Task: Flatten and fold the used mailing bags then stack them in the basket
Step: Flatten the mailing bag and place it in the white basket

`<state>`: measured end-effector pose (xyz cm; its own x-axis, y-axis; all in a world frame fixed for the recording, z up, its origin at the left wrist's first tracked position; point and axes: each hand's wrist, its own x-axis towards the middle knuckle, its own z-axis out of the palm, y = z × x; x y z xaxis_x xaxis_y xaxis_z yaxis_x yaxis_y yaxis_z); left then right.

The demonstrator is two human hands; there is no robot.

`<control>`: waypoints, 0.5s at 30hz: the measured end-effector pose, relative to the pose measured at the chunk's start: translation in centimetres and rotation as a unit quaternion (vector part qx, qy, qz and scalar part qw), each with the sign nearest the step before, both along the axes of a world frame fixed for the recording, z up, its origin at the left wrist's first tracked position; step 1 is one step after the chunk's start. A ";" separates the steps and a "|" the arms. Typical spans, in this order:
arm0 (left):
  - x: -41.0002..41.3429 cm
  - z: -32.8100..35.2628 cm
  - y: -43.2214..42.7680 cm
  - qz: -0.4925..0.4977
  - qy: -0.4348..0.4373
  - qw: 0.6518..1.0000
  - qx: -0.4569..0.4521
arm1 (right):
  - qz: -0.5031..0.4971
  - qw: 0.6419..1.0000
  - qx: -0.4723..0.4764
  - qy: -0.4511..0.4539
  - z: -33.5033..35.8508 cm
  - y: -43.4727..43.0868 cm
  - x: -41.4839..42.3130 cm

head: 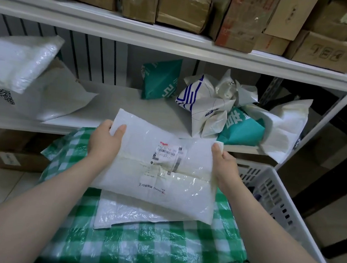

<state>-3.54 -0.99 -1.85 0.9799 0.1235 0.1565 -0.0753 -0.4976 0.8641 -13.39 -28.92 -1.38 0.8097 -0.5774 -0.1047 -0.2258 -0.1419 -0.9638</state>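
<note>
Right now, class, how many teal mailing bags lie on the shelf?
2: one teal bag stands at the shelf's back centre; another sits under crumpled white bags at right. More may be hidden.

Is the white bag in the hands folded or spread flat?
Spread flat: the bag shows its whole label side, gripped at its far corners.

The room is evenly but dimly lit, with soft, faint shadows under the upper shelf point(178, 43). Small glare spots glint on the white mailing bag point(159, 173). Straight shelf edges bow near the frame borders, and the far cardboard boxes point(246, 16) look soft.
</note>
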 end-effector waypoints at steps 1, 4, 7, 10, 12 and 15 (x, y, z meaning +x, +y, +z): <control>0.0 0.0 -0.1 0.016 -0.004 1.000 0.010 | -0.027 1.000 -0.009 -0.005 0.0 0.0 0.2; -0.5 -0.8 -0.3 0.054 0.015 0.998 0.031 | -0.056 0.997 -0.049 0.024 0.0 0.2 0.8; -1.1 -1.9 -0.1 0.114 0.085 0.990 0.017 | 0.026 0.991 -0.061 0.112 -0.5 0.3 0.7; -1.9 -2.9 0.3 0.135 0.137 0.980 0.043 | 0.058 0.972 -0.167 0.156 -1.8 0.6 0.5; -2.5 -3.3 0.3 0.133 0.143 0.979 0.059 | 0.073 0.949 -0.253 0.174 -2.3 1.1 0.5; -3.2 -3.8 -0.2 0.101 0.128 0.974 0.156 | 0.094 0.869 -0.386 0.295 -2.8 2.4 0.5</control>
